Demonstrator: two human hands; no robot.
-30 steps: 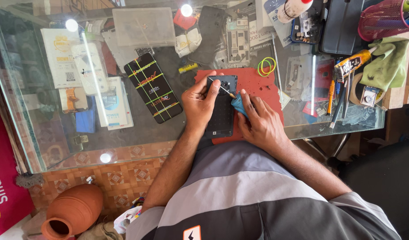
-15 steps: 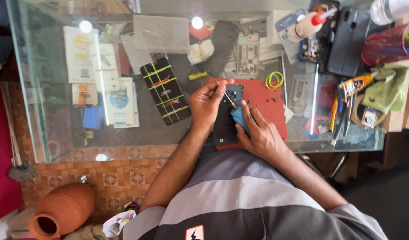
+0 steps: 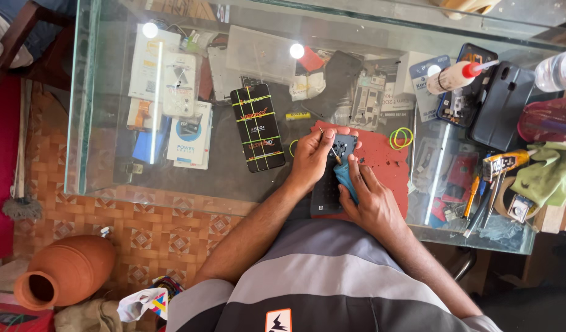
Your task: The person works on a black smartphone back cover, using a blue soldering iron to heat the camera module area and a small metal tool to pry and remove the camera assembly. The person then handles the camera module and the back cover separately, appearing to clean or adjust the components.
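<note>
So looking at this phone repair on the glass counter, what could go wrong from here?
1. The right hand works a blue-handled screwdriver into the opened phone; a slip might scratch the parts inside.
2. The left hand pinches something too small to make out; if dropped, it could get lost among the clutter on the glass counter.
3. The phone sits near the counter's front edge on a red mat, so a nudge might push it off.
</note>
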